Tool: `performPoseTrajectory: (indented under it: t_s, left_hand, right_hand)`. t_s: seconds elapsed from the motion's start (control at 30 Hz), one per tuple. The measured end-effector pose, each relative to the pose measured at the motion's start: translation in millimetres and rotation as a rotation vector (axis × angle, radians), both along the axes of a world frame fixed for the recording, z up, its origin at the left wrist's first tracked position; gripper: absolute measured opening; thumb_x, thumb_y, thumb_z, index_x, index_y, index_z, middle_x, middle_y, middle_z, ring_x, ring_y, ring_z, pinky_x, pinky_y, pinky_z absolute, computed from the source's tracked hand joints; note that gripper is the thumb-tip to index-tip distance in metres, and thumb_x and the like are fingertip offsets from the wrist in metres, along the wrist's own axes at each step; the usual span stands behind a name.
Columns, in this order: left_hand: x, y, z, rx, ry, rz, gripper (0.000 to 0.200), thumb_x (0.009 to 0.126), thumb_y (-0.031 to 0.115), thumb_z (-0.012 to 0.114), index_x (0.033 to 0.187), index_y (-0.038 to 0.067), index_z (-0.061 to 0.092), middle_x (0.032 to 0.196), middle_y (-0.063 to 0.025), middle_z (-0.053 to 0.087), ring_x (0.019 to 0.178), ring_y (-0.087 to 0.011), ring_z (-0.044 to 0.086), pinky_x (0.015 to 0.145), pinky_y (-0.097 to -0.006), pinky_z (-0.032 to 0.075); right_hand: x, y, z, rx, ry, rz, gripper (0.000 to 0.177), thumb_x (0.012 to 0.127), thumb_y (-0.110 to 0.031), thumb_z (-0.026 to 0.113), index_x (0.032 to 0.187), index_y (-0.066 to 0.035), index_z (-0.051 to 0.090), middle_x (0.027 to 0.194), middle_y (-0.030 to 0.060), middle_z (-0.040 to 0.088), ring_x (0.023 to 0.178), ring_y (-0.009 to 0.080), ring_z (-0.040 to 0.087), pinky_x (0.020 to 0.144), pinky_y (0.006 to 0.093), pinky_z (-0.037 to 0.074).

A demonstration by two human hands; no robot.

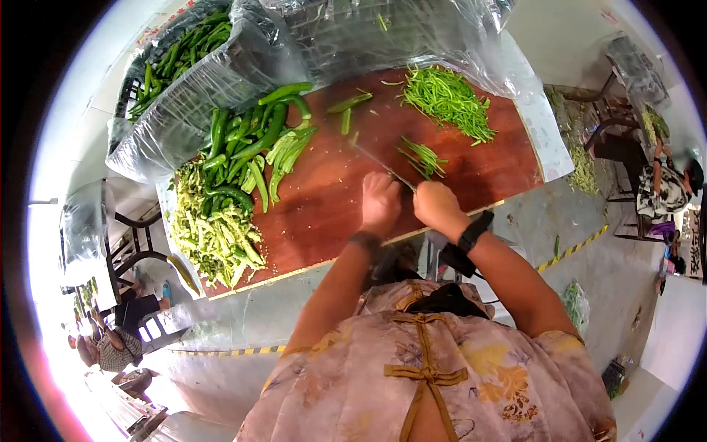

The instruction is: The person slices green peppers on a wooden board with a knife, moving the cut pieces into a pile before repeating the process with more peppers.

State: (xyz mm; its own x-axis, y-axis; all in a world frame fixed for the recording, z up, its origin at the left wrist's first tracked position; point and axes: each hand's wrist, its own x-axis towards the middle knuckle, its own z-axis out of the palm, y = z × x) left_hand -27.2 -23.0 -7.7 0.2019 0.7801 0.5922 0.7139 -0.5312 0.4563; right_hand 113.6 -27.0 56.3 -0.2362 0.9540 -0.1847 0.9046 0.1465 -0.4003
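Observation:
My right hand (438, 206) is closed around the handle of a knife (389, 169), whose thin blade points away and to the left over the red-brown board (324, 214). Close beside it, my left hand (381, 200) is slightly blurred with its fingers curled in; whatever it may hold is hidden. Just beyond the knife lies a small bunch of cut green pepper strips (422, 158). Farther back at the right is a large heap of shredded green pepper (448, 104). Pepper pieces (347, 120) lie beyond the blade tip.
Whole and halved green peppers (250, 140) are piled at the left, above pale pepper cores and trimmings (210, 232). A plastic-lined crate of peppers (184, 55) stands behind them. Other people (118, 346) sit at the far left and right (663, 188).

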Motion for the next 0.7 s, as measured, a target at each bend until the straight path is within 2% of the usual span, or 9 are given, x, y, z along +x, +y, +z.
performPoseTrajectory:
  t_s: [0.17, 0.3, 0.43, 0.6, 0.7]
  left_hand:
    - [-2.3, -3.2, 1.2, -0.027, -0.009, -0.015, 0.012, 0.065, 0.002, 0.06, 0.076, 0.006, 0.06, 0.082, -0.0071, 0.056, 0.088, -0.0277, 0.054, 0.083, -0.0425, 0.039]
    - [-1.3, -7.1, 6.6, 0.021, -0.098, 0.021, 0.013, 0.069, 0.002, 0.061, 0.081, 0.007, 0.062, 0.088, -0.0064, 0.059, 0.09, -0.0268, 0.054, 0.084, -0.0416, 0.038]
    - [-0.6, -7.9, 3.9, 0.0, -0.149, 0.099, 0.011, 0.069, 0.002, 0.062, 0.08, 0.006, 0.062, 0.09, -0.0065, 0.059, 0.092, -0.0275, 0.053, 0.084, -0.0424, 0.037]
    - [-1.9, -8.1, 2.3, -0.088, -0.006, 0.131, 0.01, 0.066, 0.002, 0.06, 0.075, 0.005, 0.058, 0.091, -0.0079, 0.058, 0.094, -0.029, 0.052, 0.083, -0.0437, 0.038]
    - [-1.8, -6.5, -0.4, -0.032, 0.002, 0.133, 0.01, 0.064, 0.001, 0.059, 0.073, 0.005, 0.058, 0.087, -0.0082, 0.057, 0.092, -0.0295, 0.053, 0.081, -0.044, 0.038]
  right_hand:
    - [-2.3, 8.1, -11.9, 0.128, 0.046, 0.03, 0.024, 0.081, -0.018, 0.055, 0.069, 0.001, 0.062, 0.07, 0.0228, 0.061, 0.069, 0.0411, 0.06, 0.065, 0.048, 0.049]
    - [20.4, -4.5, -1.4, 0.112, 0.035, -0.098, 0.025, 0.082, -0.02, 0.055, 0.07, 0.001, 0.061, 0.069, 0.0226, 0.06, 0.068, 0.0414, 0.059, 0.064, 0.0485, 0.048]
    - [26.0, -28.6, 18.9, 0.063, 0.025, -0.049, 0.023, 0.082, -0.019, 0.056, 0.072, 0.002, 0.061, 0.069, 0.0229, 0.059, 0.069, 0.0417, 0.059, 0.064, 0.0492, 0.047]
    - [24.5, -37.4, 13.6, -0.023, -0.015, -0.022, 0.023, 0.08, -0.017, 0.057, 0.068, 0.003, 0.061, 0.07, 0.0246, 0.06, 0.069, 0.0429, 0.059, 0.065, 0.0491, 0.048]
    - [23.9, -37.0, 17.8, -0.024, -0.009, -0.023, 0.024, 0.079, -0.016, 0.057, 0.067, 0.004, 0.061, 0.071, 0.0258, 0.06, 0.069, 0.0431, 0.059, 0.065, 0.0494, 0.048]
